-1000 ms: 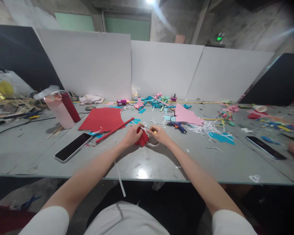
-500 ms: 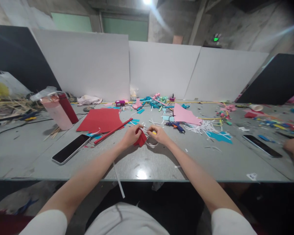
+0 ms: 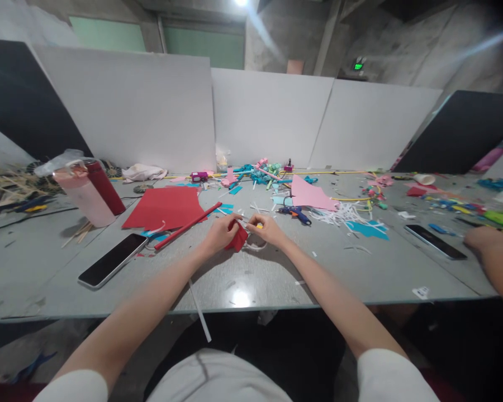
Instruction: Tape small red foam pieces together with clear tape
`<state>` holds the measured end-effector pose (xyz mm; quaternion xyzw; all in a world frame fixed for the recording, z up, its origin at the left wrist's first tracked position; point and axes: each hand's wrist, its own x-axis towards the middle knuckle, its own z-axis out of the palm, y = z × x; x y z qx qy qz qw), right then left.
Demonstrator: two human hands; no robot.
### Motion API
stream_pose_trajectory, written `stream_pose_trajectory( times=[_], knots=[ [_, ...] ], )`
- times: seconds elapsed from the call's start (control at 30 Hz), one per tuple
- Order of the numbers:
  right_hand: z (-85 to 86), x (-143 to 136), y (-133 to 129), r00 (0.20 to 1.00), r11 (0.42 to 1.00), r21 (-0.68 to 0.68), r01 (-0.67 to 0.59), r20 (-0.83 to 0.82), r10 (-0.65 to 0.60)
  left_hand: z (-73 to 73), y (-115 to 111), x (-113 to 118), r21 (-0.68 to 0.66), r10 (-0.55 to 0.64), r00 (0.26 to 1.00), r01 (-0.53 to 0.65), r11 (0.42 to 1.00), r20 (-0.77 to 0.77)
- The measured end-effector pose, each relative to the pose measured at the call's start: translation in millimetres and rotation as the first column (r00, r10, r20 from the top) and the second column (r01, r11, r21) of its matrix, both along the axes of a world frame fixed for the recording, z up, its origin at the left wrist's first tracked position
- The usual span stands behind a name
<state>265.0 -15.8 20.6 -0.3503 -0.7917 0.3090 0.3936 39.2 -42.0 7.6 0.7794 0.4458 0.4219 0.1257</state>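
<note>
"Where's the red paper (image 3: 237, 240)?"
"Over the worktop (image 3: 276, 282), pinched in the fingers of my left hand (image 3: 222, 233)."
"And my right hand (image 3: 270, 230)?"
"Close by, fingers curled. I can't tell if they're pinching."

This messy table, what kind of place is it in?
Probably a craft workshop: a glue gun, cut white strips and a red sheet lie on the table.
</note>
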Motion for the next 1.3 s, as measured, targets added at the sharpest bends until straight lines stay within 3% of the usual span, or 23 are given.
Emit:
stream_pose_trajectory(
  times=[0.4,0.73,0.97,1.3],
  knots=[
    [0.5,1.1,-0.3,0.999,0.999,0.021,0.046,0.003,-0.046,9.2,-10.3,4.2,0.046,-0.137,0.99,0.138,0.989,-0.022],
    [-1.6,-0.5,1.3,0.999,0.999,0.014,0.029,0.022,-0.029,6.9,-9.1,3.5,0.012,-0.166,0.986,0.166,0.986,-0.005],
    [-0.4,-2.7,-1.1,1.0,1.0,0.021,0.013,-0.005,-0.013,6.0,-8.1,4.3,-0.029,-0.065,0.992,0.069,0.997,0.11],
    [-0.4,-1.3,-1.0,1.0,1.0,0.025,-0.014,0.019,0.013,8.3,-10.9,8.6,-0.023,-0.142,0.981,0.146,0.989,0.129]
  ],
)
